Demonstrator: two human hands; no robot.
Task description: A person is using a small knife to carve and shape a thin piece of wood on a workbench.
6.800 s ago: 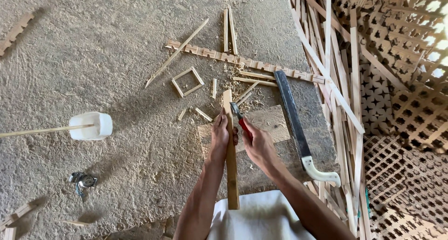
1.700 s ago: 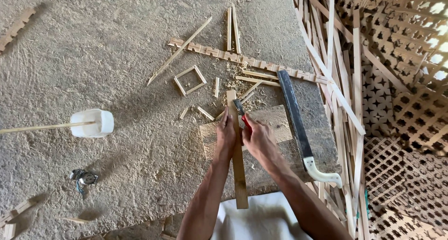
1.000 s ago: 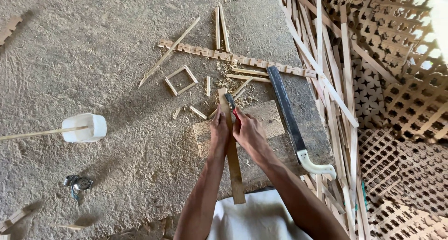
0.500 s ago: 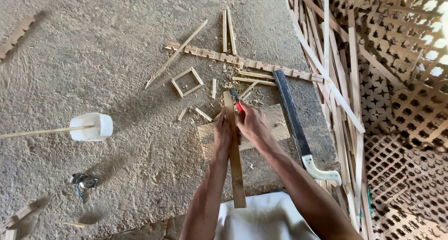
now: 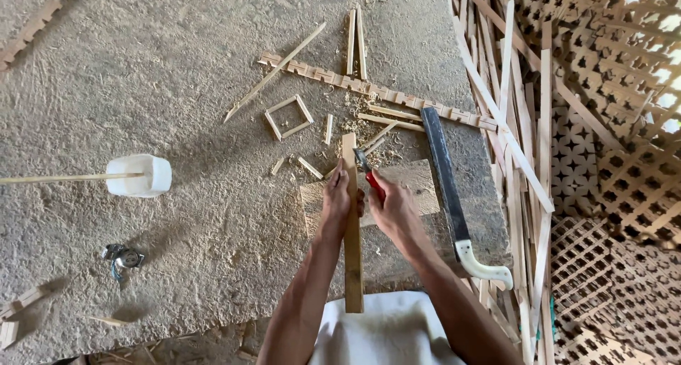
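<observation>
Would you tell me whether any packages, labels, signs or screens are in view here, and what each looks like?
White plastic container: on the floor to the left of the hands, lying on its side, squat and rounded, a thin stick at its mouth; no label shows.
No labels, signs or screens are in view.

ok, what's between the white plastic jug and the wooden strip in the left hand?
Head view: only bare sawdust-strewn floor between white plastic jug and long wooden strip.

One head-worn camera looks steeply down from above the person's lap onto the rough floor (image 5: 177, 74), facing forward along both forearms. It sits fairly near the hands, with lattice panels (image 5: 610, 124) at the right edge.
</observation>
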